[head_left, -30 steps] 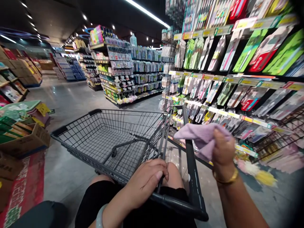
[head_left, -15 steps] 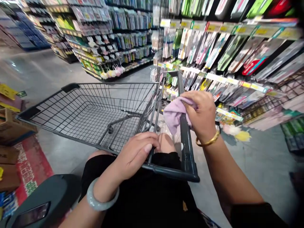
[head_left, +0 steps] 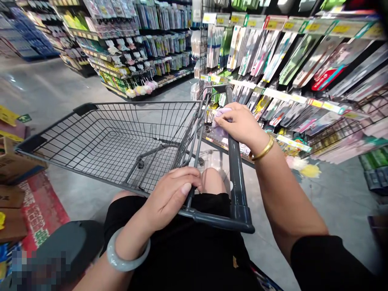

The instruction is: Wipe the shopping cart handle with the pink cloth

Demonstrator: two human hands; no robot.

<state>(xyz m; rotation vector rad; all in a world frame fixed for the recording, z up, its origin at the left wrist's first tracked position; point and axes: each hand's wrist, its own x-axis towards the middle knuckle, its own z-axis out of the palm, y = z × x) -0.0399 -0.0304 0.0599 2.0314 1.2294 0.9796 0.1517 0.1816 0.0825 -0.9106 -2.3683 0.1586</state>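
A dark grey wire shopping cart (head_left: 121, 141) stands in front of me, its basket reaching to the left. My left hand (head_left: 172, 194) is closed around the frame near the handle's lower end. The fingertips curl over the bar and are partly hidden. On the thick cart handle (head_left: 238, 182), toward its far end, my right hand (head_left: 239, 123) is closed on a light purple cloth (head_left: 220, 127). The cloth is wrapped over the handle, mostly hidden under that hand.
Shelves of hanging packaged goods (head_left: 273, 60) rise close on the right. Another shelf unit (head_left: 163, 44) stands beyond the cart. Cardboard boxes (head_left: 21, 161) sit at the left edge, near a dark grey rounded object (head_left: 72, 246). My knees are under the cart's handle end.
My right hand has slid along the handle toward its far end, taking the cloth with it. The cloth is now more bunched under the hand. My left hand keeps its place.
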